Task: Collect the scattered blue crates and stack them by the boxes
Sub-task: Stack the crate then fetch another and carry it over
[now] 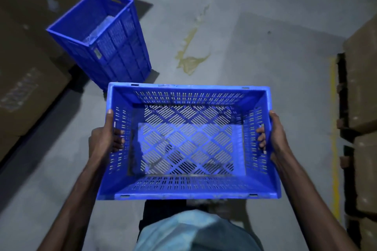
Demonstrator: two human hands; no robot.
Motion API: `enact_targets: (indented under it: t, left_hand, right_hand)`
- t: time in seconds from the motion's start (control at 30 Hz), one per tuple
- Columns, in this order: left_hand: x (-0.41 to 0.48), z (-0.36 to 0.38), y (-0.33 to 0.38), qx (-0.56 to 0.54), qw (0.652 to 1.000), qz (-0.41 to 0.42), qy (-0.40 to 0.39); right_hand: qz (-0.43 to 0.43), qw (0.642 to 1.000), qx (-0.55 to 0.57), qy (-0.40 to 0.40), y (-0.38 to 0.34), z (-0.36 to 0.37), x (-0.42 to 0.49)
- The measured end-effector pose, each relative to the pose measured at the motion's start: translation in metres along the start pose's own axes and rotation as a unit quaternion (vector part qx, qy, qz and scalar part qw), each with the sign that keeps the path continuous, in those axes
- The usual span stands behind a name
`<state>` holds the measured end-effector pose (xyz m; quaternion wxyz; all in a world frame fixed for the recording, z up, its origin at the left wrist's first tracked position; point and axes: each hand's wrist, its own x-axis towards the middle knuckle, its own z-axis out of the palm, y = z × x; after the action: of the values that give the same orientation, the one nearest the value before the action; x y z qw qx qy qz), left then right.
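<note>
I carry an empty blue slotted crate level in front of me, above the floor. My left hand grips its left wall, fingers through the handle slot. On the opposite wall my right hand holds the same way. Further ahead at the upper left a stack of blue crates stands on the floor beside large cardboard boxes. Something pale lies inside the top crate of that stack.
Brown cardboard boxes on pallets line the right side behind a yellow floor line. A yellowish stain marks the grey concrete floor between the stack and the right boxes.
</note>
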<state>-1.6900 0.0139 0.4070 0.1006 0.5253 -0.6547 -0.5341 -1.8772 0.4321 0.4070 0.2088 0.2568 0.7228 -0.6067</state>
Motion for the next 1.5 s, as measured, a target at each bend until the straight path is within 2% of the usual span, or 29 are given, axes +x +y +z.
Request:
enact_targets:
  t: [0.27,0.47,0.73,1.03,1.2,1.37,1.5]
  left_hand:
    - [0.175,0.059,0.095,-0.032,0.998,-0.045,0.029]
    - [0.281,0.059,0.181,-0.062,0.994,-0.065,0.059]
    - [0.387,0.049,0.253,-0.134,0.980,-0.089,0.119]
    - [0.488,0.046,0.326,-0.184,0.949,-0.100,0.236]
    - [0.534,0.036,0.363,-0.240,0.915,-0.111,0.303]
    - [0.570,0.015,0.385,-0.278,0.890,-0.126,0.338]
    - [0.606,-0.018,0.383,-0.291,0.874,-0.151,0.358]
  right_hand:
    - [0.009,0.999,-0.041,-0.013,-0.139,0.143,0.149]
    - [0.034,0.995,-0.065,-0.069,-0.252,0.247,0.218]
    - [0.002,0.982,-0.110,-0.150,-0.381,0.402,0.309]
    - [-0.005,0.937,-0.182,-0.298,-0.529,0.591,0.400]
    - [-0.011,0.903,-0.212,-0.373,-0.604,0.698,0.432]
    - [-0.023,0.864,-0.255,-0.433,-0.650,0.799,0.433]
    - [-0.024,0.839,-0.288,-0.462,-0.659,0.879,0.425]
